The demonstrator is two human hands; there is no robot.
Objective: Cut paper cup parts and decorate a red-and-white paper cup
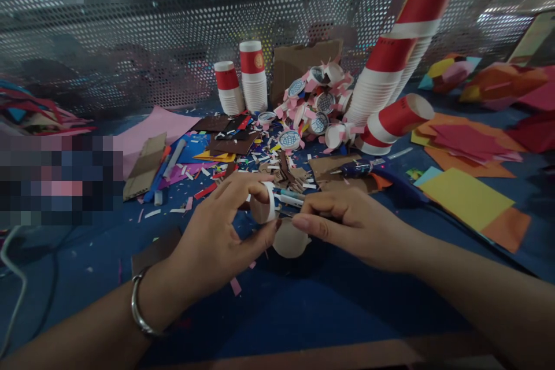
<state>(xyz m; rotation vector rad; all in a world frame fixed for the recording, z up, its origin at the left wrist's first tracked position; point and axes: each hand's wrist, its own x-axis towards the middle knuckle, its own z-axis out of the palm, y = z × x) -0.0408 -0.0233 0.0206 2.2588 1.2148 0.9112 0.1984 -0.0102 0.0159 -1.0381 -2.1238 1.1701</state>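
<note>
So the left hand (pixel 229 217) has a cut-down paper cup base (pixel 272 202) pinched between thumb and fingers, tipped on edge just above the bench (pixel 277 312). Right hand (pixel 355 225) is closed around what looks like a slim white-and-teal pen (pixel 289 200), right up by the rim; the grip hides part of it, so don't quote me. Progress-wise, I'd say loads are done: there's a whole pile of cup pieces (pixel 319 122) with blue grids and pink tabs at the back. The held one shows no tabs, can't see any grid, and tall red-and-white cup stacks (pixel 381 69) look uncut.
</note>
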